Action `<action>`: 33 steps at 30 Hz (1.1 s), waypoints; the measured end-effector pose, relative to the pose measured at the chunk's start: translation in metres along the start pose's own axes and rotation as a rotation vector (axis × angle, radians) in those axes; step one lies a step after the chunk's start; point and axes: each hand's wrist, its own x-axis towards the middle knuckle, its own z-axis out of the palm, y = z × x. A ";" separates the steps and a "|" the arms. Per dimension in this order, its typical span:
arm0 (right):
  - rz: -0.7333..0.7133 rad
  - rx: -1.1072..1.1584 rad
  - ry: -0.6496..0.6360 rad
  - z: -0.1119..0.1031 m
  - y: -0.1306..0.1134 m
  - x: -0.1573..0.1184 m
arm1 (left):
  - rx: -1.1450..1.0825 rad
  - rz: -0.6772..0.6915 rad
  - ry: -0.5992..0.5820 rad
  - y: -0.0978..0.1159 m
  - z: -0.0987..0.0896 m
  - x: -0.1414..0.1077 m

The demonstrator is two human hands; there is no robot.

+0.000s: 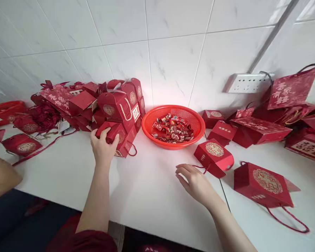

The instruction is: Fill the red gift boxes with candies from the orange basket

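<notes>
My left hand (103, 147) grips a small red gift box (111, 135) from above, thumb on one side and fingers on the other. That box rests against the front of a stack of red gift boxes (113, 106) with gold prints and rope handles. My right hand (196, 183) is above the white table with its fingers stretched out, holding nothing. Its fingertips are close to the cord of a red gift box (212, 154) lying on its side. Between the hands, farther back, sits a red plastic basket (147, 127) containing many small wrapped candies (173, 129).
More red boxes (262, 183) lie on the right, with a heap of boxes and bags (259, 129) behind them. A power strip (248, 83) is on the tiled wall. Another pile (57, 99) fills the left side. Another person's arm (2, 176) reaches in at far left.
</notes>
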 end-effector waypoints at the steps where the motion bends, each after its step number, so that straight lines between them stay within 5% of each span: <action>1: 0.001 -0.003 -0.009 -0.001 0.000 0.001 | -0.008 0.011 0.013 0.003 0.001 -0.001; 9: 0.026 -0.002 -0.025 -0.005 0.001 0.007 | -0.129 0.073 0.075 0.010 0.011 -0.011; 13: 0.031 0.008 -0.034 -0.004 0.001 0.007 | -0.148 0.090 0.196 0.003 0.035 -0.026; 20: 0.034 0.001 -0.056 -0.004 0.000 0.006 | -0.190 0.024 0.213 -0.022 0.068 -0.043; 33: 0.074 -0.022 -0.116 -0.002 0.000 0.007 | -0.155 0.029 0.245 -0.036 0.058 -0.042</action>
